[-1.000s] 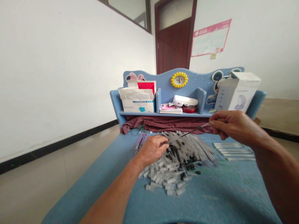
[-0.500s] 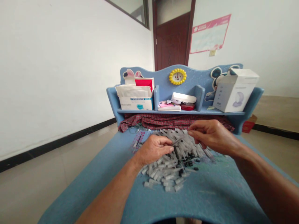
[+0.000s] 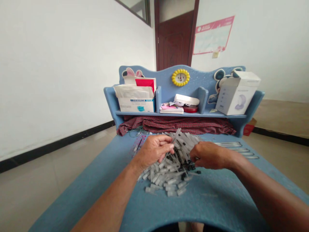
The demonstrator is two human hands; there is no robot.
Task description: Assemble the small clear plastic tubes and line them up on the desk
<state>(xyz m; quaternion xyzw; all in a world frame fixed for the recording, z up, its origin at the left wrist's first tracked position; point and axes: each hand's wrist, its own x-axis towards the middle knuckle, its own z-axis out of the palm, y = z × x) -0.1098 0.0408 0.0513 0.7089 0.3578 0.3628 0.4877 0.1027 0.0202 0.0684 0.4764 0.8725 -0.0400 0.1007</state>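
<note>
So the left hand has 1 clear tube pinched between thumb and fingertips, gripped low down, which I'd guess is so the upper end stays free and easy to get at. Its long axis runs on a slant, with the free end pointing up and away toward about 1 o'clock and the bottom end buried in the grip. It sits just above the far edge of the pile, near the middle of the blue bench. The right hand is at 3 o'clock from the left one, palm down, fingers curled into the pile right where the little black caps are. I can't tell if it's got hold of anything, since the fingertips are hidden. The pile being heaped dead centre looks like it's just so both hands reach it without stretching. Off at 2 o'clock there's a neat row of long clear sticks, all lying side by side and running left to right, kept well apart from the mess. Behind it all, at 12 o'clock, a checked cloth is bunched under the shelf.
</note>
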